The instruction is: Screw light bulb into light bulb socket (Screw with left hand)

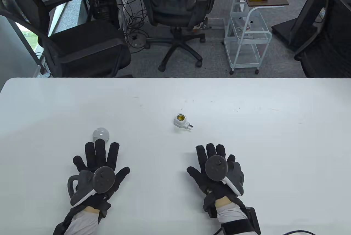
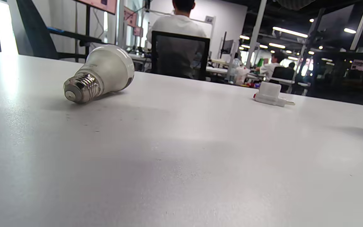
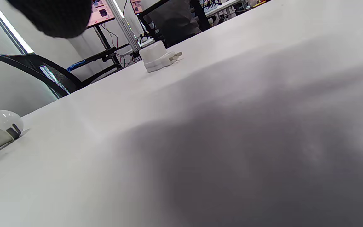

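While both gloved hands lay flat on the white table (image 1: 246,141) with their fingers spread apart and holding nothing, the light bulb (image 1: 101,134) rested on its side just past the fingertips (image 1: 99,143) of the left hand (image 1: 97,167). From above, the middle fingertip seemed to overlap the bulb's near edge, though whether it touched could not be told. In the left wrist view the light bulb (image 2: 101,73) pointed its metal screw base toward the camera, dome away.

The light bulb socket (image 1: 181,121) stood near the table's middle, well apart from the bulb and beyond the right hand (image 1: 216,167), nearer that hand than the left. Its threaded opening faced up and held nothing; brass showed inside, and its plug prongs stuck out to the right. In the right wrist view the socket (image 3: 156,56) sat ahead, with one dark fingertip (image 3: 55,17) at the upper left.
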Tool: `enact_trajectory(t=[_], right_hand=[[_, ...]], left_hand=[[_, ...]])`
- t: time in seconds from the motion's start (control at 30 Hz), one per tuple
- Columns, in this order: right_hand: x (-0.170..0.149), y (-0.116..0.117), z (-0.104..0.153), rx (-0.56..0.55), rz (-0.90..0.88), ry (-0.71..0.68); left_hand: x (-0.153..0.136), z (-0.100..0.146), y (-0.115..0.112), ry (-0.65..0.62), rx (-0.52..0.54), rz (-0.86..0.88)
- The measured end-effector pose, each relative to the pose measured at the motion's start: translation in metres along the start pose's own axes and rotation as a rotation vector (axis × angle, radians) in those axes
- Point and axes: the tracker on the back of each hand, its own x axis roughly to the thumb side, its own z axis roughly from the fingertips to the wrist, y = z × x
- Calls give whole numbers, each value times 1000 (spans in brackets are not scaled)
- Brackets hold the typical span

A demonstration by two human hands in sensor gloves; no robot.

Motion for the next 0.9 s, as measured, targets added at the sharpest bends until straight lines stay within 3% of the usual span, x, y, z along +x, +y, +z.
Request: enact_trajectory(t=[0.73, 0.9], right_hand=[[-7, 20, -13, 135, -9, 117], [-2, 14, -39, 123, -57, 159]], left_hand=[[7, -3, -6, -26, -60, 15], [6, -3, -6, -30, -68, 23]])
